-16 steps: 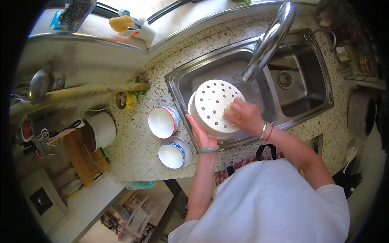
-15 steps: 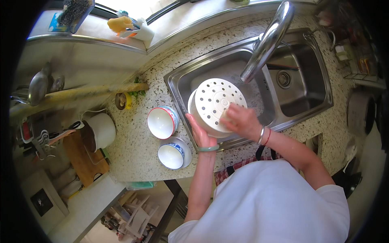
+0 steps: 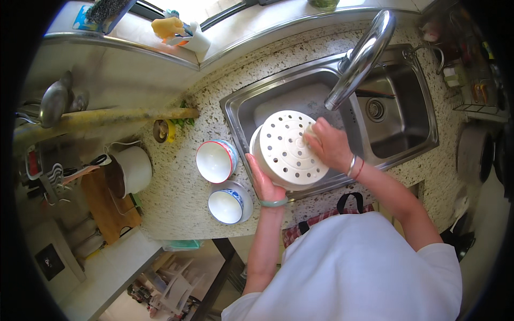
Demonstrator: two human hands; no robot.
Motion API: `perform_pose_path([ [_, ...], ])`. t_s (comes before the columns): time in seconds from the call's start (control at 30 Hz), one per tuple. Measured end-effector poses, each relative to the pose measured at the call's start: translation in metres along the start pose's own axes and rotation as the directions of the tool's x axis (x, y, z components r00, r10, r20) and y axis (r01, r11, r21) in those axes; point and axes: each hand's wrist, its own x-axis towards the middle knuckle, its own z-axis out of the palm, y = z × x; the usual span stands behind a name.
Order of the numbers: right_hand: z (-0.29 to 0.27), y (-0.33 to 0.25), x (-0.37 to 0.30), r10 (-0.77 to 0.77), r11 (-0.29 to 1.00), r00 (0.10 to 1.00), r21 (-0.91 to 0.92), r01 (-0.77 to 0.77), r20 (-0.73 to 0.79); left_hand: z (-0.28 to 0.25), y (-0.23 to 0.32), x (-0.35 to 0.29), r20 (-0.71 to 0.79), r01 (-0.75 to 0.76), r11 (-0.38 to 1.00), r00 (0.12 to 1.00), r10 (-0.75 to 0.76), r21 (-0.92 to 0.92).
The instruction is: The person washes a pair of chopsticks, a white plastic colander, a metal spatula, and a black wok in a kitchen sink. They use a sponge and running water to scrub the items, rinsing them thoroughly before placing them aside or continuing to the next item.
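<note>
A white steamer basket [image 3: 284, 147] with a round base full of holes is tilted over the near left part of the larger sink basin [image 3: 337, 128]. My left hand [image 3: 263, 179] grips its lower left side, the thumb running up along the wall. At the right edge of the perforated base, my right hand [image 3: 329, 145] is closed with bent fingers. Something pale shows at its fingertips, too small to name. The chrome faucet [image 3: 361, 61] arches above, its spout close to the right hand.
Left of the sink stand a red-rimmed bowl [image 3: 216, 161] and a blue-patterned bowl [image 3: 225, 205]. A smaller basin [image 3: 399, 128] adjoins on the right. Farther left are a white pot [image 3: 134, 171], a wooden cutting board [image 3: 110, 206] and a yellow pole [image 3: 107, 119]. A white holder [image 3: 195, 41] is on the windowsill.
My right hand has moved up and to the right across the perforated base, baring its middle. The left hand keeps its grip on the basket. The whole view has shifted slightly.
</note>
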Motion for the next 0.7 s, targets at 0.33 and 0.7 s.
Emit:
perform_pose_path([
  [0.33, -0.005, -0.056, 0.035, -0.204, 0.966, 0.974, 0.143, 0.217, -0.1, 0.016, -0.006, -0.001, 0.019, 0.068, 0.995, 0.997, -0.069, 0.07],
  [0.7, -0.006, -0.019, -0.02, -0.106, 0.994, 0.993, 0.004, 0.106, -0.05, -0.007, -0.008, 0.011, 0.006, 0.028, 0.998, 1.0, -0.028, -0.05],
])
